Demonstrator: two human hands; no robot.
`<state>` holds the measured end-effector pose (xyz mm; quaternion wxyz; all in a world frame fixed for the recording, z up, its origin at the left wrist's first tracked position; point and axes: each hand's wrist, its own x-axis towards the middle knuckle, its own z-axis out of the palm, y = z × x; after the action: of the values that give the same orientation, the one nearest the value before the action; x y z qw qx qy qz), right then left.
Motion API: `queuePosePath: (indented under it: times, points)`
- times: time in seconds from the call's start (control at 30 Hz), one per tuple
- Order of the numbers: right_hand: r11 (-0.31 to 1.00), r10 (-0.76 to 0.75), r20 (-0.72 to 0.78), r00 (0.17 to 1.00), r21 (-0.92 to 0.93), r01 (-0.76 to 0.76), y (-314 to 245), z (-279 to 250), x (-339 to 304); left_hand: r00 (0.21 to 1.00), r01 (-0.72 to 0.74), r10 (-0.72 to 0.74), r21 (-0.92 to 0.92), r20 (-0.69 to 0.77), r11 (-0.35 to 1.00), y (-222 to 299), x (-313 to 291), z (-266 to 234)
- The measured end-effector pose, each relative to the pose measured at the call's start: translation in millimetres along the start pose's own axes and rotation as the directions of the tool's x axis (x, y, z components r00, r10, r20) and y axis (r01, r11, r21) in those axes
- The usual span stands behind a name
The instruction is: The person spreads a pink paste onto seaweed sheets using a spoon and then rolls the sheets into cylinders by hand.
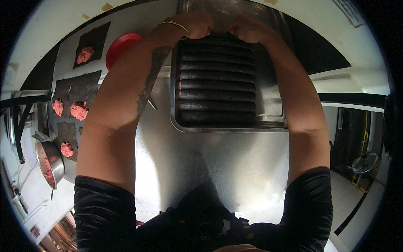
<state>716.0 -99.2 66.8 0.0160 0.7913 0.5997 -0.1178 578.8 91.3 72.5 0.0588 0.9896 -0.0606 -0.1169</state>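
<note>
Far up the tray (269, 96), curled left hand (199, 26) and right hand (248, 30), grip unclear, should keep black rolls (216, 95) straight.

Black rolls (217, 80), softly glossed, make dark horizontal stripes against a silver tray (269, 101) on a brushed silver-grey table (201, 151). Charcoal sheets (100, 38) carry mottled pink filling (85, 55), and a silver bowl (56, 157) shows pinkish red within. A plain red dish (119, 47) is (to my eye, standing here) the brightest colour around. The sleeves (105, 201) are black, the bracelet (182, 27) gold-toned, the tattoo (158, 63) dark.
</note>
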Motion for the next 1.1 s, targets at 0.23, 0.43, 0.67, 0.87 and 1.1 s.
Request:
queuePosePath:
  times: [0.23,0.43,0.67,0.87,1.1]
  points:
    - [0.997,0.080,-0.072,0.994,0.000,-0.080,-6.6,4.5,-2.6,0.985,0.080,-0.073,-0.037,0.156,0.996,-0.1,11.8,-5.7]
    - [0.992,0.126,-0.122,0.985,0.017,-0.124,-40.8,10.6,-10.1,0.991,0.125,-0.127,0.038,0.048,0.991,7.7,6.6,11.1]
    - [0.929,0.339,-0.415,0.844,0.004,-0.371,-67.8,59.7,-21.1,0.878,0.081,-0.029,0.088,-0.477,0.993,11.8,2.5,80.3]
    - [0.981,0.138,-0.491,0.860,-0.048,-0.186,-81.9,54.5,-26.1,0.797,0.110,-0.105,-0.027,-0.595,0.994,39.4,-17.3,70.9]
    - [0.936,0.347,-0.602,0.719,0.278,-0.218,-71.0,35.4,-52.5,0.719,0.180,-0.207,-0.110,-0.664,0.977,99.3,-34.3,72.6]
